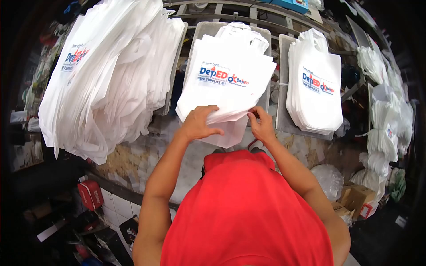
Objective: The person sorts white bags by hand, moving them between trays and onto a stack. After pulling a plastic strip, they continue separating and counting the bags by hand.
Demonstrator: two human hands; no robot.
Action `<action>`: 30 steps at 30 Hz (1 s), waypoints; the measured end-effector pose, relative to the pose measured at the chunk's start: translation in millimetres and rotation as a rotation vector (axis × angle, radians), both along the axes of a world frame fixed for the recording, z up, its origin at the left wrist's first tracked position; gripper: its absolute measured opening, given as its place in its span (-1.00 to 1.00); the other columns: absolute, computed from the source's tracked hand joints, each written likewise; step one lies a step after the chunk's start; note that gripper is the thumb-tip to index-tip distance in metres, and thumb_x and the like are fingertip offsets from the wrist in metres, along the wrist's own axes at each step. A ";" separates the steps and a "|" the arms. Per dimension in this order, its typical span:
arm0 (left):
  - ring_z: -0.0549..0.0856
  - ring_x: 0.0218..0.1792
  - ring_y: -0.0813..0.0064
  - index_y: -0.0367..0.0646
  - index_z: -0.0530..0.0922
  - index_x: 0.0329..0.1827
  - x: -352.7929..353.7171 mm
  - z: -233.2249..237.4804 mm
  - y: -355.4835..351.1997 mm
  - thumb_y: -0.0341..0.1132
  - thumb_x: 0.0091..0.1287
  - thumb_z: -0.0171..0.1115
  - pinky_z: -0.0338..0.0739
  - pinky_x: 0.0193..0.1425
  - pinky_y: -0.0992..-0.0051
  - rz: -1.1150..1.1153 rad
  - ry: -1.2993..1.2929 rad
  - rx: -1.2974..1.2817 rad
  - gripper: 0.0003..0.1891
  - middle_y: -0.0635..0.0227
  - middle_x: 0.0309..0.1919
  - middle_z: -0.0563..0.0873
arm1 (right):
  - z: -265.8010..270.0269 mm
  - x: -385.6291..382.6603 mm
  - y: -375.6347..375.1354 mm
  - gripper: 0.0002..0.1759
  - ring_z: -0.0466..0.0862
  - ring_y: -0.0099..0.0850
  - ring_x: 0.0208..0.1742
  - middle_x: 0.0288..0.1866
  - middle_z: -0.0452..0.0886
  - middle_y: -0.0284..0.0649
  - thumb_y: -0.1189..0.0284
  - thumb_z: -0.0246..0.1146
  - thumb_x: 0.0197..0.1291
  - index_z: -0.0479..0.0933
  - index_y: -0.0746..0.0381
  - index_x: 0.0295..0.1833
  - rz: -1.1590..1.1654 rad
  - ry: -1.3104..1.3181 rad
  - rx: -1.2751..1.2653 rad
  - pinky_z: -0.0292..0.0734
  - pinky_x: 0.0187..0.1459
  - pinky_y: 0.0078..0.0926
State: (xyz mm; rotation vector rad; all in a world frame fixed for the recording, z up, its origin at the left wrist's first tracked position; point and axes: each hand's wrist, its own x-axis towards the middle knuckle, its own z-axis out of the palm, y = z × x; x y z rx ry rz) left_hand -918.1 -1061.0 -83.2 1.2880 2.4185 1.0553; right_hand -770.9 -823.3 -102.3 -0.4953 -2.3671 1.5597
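A stack of white printed bags point(235, 62) lies in front of me on a grey board, with blue and red "DepED" lettering facing up. At its near left corner rests my left hand point(199, 124), fingers on the bags and thumb stretched out apart from them. My right hand point(262, 125) pinches the near right edge of a bag between thumb and fingertips. Below the stack's near edge, one bag's translucent white end point(226, 134) hangs down between my hands.
A tall, loose heap of white bags point(111, 80) stands at the left. To the right, another printed stack point(314, 88) lies on its own grey board point(282, 106). Bundled bags point(384, 128) hang farther right. Metal rails point(253, 13) run behind; cardboard boxes point(356, 197) sit low at the right.
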 end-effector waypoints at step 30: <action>0.73 0.02 -0.01 -0.18 0.68 0.18 -20.8 27.7 0.0 -0.66 0.15 0.10 0.62 0.13 0.21 0.263 0.104 0.251 -0.49 0.05 0.01 0.78 | -81.8 60.4 -13.1 -0.75 0.70 0.00 -0.25 -0.15 0.62 -0.08 0.40 0.25 0.31 0.60 0.06 0.09 0.532 -0.389 0.850 0.69 -0.26 -0.08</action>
